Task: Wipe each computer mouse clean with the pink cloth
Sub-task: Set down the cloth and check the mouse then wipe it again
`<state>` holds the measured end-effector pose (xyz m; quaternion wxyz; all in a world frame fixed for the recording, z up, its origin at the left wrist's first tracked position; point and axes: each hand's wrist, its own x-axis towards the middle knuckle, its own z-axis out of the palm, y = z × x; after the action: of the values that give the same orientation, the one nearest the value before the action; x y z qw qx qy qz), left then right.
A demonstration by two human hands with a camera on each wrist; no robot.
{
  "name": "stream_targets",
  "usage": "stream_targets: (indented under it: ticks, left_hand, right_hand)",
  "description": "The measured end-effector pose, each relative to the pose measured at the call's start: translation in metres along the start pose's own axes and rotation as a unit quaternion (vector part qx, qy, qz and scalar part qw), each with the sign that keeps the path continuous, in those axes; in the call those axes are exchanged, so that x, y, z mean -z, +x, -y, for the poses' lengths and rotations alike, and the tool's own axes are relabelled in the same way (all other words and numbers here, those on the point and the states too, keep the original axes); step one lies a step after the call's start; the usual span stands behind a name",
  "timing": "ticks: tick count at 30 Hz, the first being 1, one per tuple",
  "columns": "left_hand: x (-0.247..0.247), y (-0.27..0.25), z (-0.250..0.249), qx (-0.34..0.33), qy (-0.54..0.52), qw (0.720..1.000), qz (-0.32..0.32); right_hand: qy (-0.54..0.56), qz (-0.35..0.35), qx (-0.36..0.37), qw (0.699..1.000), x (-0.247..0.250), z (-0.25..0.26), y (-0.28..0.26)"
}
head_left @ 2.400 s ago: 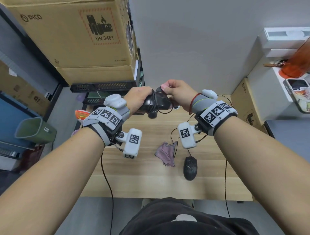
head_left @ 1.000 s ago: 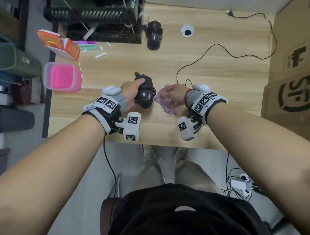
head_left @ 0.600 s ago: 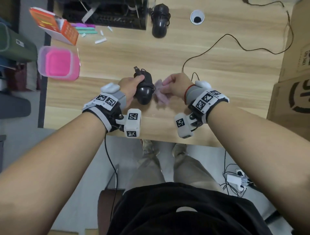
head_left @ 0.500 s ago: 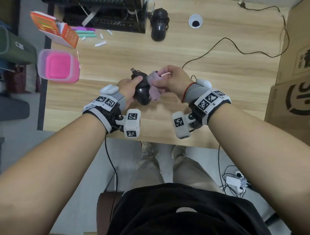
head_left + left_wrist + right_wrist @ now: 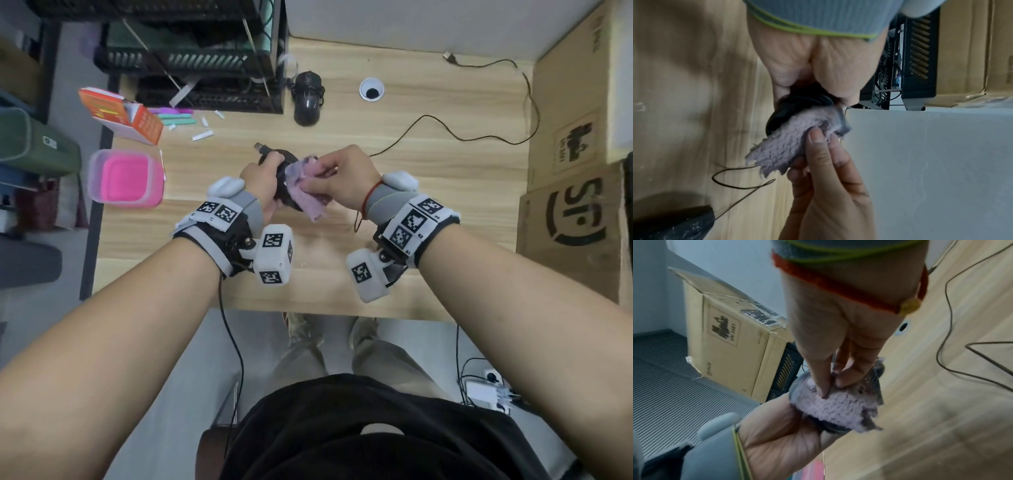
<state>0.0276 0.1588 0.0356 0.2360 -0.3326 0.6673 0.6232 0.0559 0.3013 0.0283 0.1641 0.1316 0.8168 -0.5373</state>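
Note:
Above the middle of the wooden table, my left hand grips a black corded mouse. My right hand pinches the pink cloth and presses it over the mouse's top. In the left wrist view the cloth covers most of the mouse. In the right wrist view my fingertips dig into the cloth, and only a dark rim of the mouse shows. A second black mouse lies at the far side of the table.
A pink tub and an orange box sit at the left edge. A black rack stands far left, cardboard boxes along the right. A loose cable crosses the table. A dark corded object lies low, blurred.
My right hand picked the pink cloth up off the table and brought it onto the mouse in my left hand. Both hands lifted slightly and moved away from me.

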Motion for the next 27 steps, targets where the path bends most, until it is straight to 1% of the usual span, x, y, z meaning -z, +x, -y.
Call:
stream_targets:
  ticks: [2, 5, 6, 7, 9, 11, 15, 17, 20, 22, 25, 27]
  left_hand:
    - [-0.008, -0.009, -0.007, -0.016, -0.004, 1.0, 0.011]
    - [-0.017, -0.015, -0.014, -0.025, -0.002, 0.999, 0.027]
    - [-0.02, -0.019, -0.018, -0.026, -0.001, 0.999, 0.032]
    - [-0.023, -0.022, -0.022, -0.028, 0.003, 0.999, 0.029]
    - [-0.028, -0.033, -0.034, -0.04, 0.039, 0.998, 0.003]
    - [-0.033, -0.041, -0.042, -0.068, 0.069, 0.995, -0.024]
    - [-0.045, -0.053, -0.052, -0.076, -0.022, 0.997, -0.015]
    - [-0.05, -0.06, -0.054, -0.086, -0.043, 0.995, -0.012]
    - [-0.054, -0.068, -0.054, -0.096, -0.075, 0.992, -0.025]
    - [-0.051, -0.068, -0.055, -0.102, -0.096, 0.99, -0.026]
    - [-0.042, -0.067, -0.057, -0.105, -0.123, 0.986, -0.039]
    - [-0.037, -0.064, -0.058, -0.1, -0.126, 0.986, -0.043]
  right_hand:
    - [-0.015, -0.01, 0.024, 1.0, 0.009, 0.009, -0.004]
    - [-0.023, -0.069, 0.036, 0.997, 0.025, 0.018, -0.005]
    - [-0.028, -0.077, 0.045, 0.996, 0.03, 0.021, -0.008]
    - [-0.044, -0.072, 0.058, 0.995, 0.033, 0.023, -0.012]
    - [-0.105, -0.036, 0.097, 0.989, 0.038, 0.028, -0.022]
    - [-0.132, -0.03, 0.121, 0.983, 0.042, 0.03, -0.028]
    - [-0.007, -0.074, 0.089, 0.993, 0.068, 0.029, -0.026]
    - [-0.005, -0.061, 0.069, 0.996, 0.076, 0.031, -0.026]
    - [-0.018, -0.013, 0.029, 0.999, 0.078, 0.037, -0.025]
    - [0.063, 0.031, 0.014, 0.997, 0.076, 0.04, -0.026]
    - [0.229, 0.09, -0.018, 0.969, 0.075, 0.046, -0.027]
    - [0.263, 0.11, -0.034, 0.958, 0.073, 0.052, -0.026]
